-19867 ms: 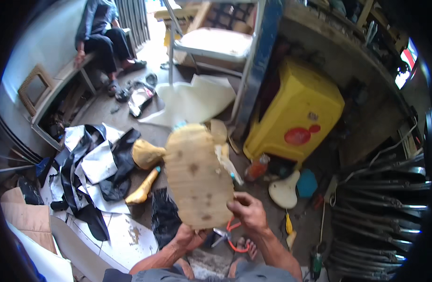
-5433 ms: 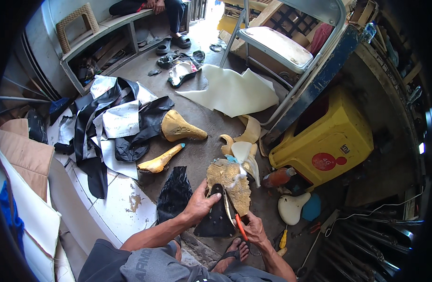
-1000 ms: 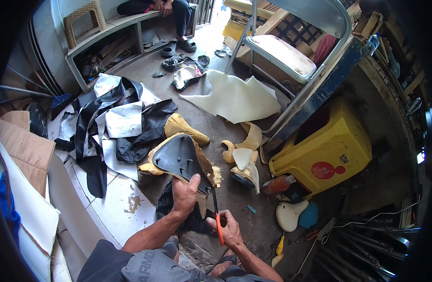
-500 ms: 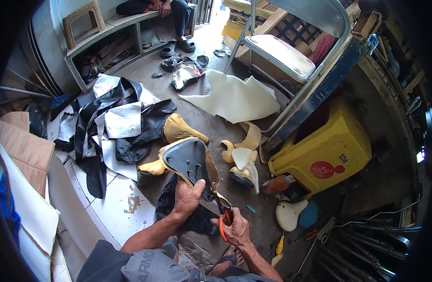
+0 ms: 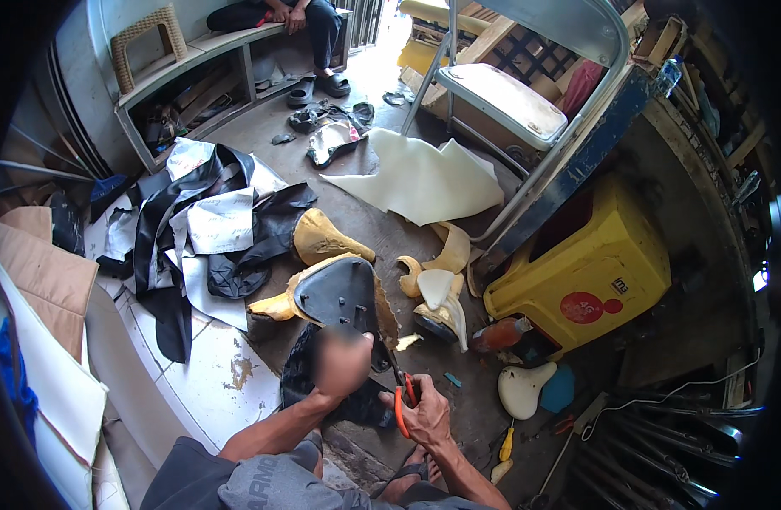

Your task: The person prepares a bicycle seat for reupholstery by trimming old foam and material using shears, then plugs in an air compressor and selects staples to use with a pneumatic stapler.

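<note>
Gripping the saddle, a black, wedge-shaped base plate backed with ragged tan foam (image 5: 335, 293), the left hand (image 5: 339, 367) is closed at its near, lower edge. The thumb tip lies on the plate; blur hides the other fingers, and their spacing cannot be told. The fingers of the right hand (image 5: 426, 416) are curled around the scissors with orange-red loop handles and dark blades (image 5: 399, 408). The loops stand slightly apart. The blades point forward from the right fingers to the saddle's narrow end; contact with the foam edge cannot be confirmed.

Orientation: the saddle is located just beyond the left fingers, studded underside facing up. Its long axis runs obliquely, broad end forward and left, narrow end back toward the right fingers.

Below the left fingers lies a crumpled black sheet (image 5: 305, 370). Forward of them rests a yellow foam saddle form (image 5: 327, 236). Farther left, black-and-white sheet scraps (image 5: 220, 223) carry dark script on their white faces. Right of the right fingers lies a white, pear-shaped saddle pad (image 5: 524, 389). Beyond it, a yellow plastic stool (image 5: 611, 285) bears a red round emblem with pale characters and a small dark label.
</note>
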{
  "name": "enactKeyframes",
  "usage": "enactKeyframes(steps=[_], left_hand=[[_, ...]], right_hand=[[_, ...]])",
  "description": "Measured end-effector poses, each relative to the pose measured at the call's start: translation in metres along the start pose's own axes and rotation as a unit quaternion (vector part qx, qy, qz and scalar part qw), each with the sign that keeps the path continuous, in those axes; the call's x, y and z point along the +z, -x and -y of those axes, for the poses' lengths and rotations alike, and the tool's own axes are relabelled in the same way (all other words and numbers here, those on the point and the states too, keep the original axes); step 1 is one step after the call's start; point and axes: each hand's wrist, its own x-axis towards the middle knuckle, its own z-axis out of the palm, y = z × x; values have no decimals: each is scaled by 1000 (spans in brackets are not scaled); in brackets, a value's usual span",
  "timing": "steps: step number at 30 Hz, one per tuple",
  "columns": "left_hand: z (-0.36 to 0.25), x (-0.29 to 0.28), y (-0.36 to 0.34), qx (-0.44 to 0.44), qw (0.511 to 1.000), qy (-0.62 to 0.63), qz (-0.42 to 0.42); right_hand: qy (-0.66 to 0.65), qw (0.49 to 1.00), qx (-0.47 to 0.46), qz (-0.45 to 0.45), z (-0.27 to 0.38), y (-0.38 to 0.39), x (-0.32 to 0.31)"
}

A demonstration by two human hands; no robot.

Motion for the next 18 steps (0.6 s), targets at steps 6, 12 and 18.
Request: enactKeyframes(steps=[6, 12, 18], left_hand=[[2, 2, -1, -50, 998, 26, 13], [-12, -33, -37, -78, 995, 28, 60], [-36, -67, -80, -131, 960, 59, 238]], right_hand=[[38, 998, -42, -25, -11, 3, 3], [50, 997, -42, 50, -26, 10, -18], [123, 966, -206, -100, -58, 3, -92]])
